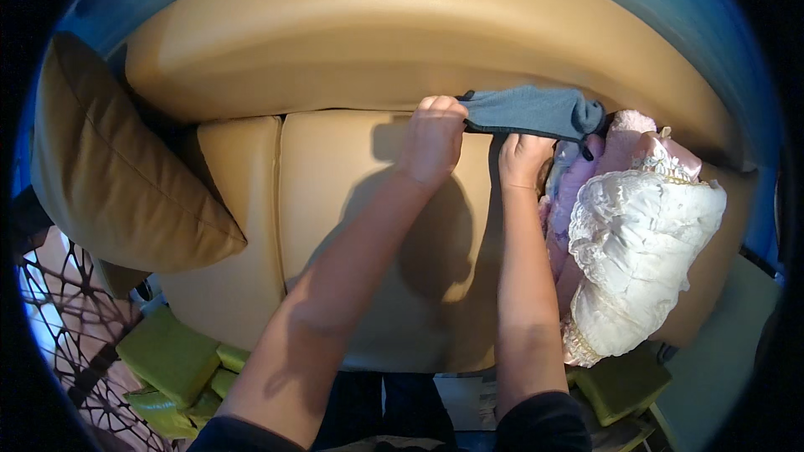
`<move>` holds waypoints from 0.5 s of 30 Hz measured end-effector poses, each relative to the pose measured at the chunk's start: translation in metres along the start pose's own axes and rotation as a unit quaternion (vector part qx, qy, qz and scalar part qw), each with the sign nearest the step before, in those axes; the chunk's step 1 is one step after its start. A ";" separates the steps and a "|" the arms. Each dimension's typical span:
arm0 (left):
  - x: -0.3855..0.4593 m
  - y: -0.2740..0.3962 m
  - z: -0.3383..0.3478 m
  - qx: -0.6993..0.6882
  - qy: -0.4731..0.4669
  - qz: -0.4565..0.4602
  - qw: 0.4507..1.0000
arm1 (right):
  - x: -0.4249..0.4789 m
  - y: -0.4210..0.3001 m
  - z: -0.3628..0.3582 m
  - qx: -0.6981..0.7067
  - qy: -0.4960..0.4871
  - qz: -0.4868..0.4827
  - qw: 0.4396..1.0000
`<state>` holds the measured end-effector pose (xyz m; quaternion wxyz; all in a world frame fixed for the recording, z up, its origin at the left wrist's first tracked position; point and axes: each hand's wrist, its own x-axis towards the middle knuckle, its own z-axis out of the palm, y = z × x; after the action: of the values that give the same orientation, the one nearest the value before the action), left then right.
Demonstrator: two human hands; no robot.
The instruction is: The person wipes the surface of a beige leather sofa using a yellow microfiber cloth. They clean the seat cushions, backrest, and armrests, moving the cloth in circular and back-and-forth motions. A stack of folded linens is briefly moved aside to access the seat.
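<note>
A blue-grey cloth point(524, 114) with black edging stretches out in front of the sofa's backrest, its right end curled over. My left hand point(436, 135) grips its left end, fingers closed round the fabric. At the lower edge of the cloth is my right hand point(526, 160), bent inward and holding the edge; the cloth hides part of its fingers. Just right of that hand lies a pile of folded pink and lilac fabrics point(575, 179). A white quilted piece with lace trim point(647, 245) rests on top of the pile.
The tan leather-look sofa point(358, 201) spans the view, with its backrest point(408, 19) behind. A large brown cushion point(125, 163) leans at the left end. Green padded stools point(166, 351) stand at the lower left, beside a patterned rug point(69, 314). Another green seat point(622, 383) shows at lower right.
</note>
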<state>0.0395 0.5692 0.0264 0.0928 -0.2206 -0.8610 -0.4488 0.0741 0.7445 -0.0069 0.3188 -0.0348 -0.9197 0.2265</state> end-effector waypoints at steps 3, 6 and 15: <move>-0.027 -0.019 0.010 0.020 -0.051 -0.065 0.996 | -0.031 -0.001 0.016 0.022 -0.032 0.066 0.997; -0.049 -0.029 0.014 0.022 -0.035 -0.063 0.997 | -0.050 -0.017 0.027 -0.011 -0.062 0.127 0.990; -0.099 0.006 0.002 0.041 -0.094 -0.072 0.992 | -0.057 -0.044 -0.008 -0.015 -0.188 0.105 0.976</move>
<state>0.1303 0.5444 -0.0061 -0.0126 -0.1952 -0.8973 -0.3957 0.1277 0.6969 -0.0144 0.1135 -0.0931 -0.9577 0.2477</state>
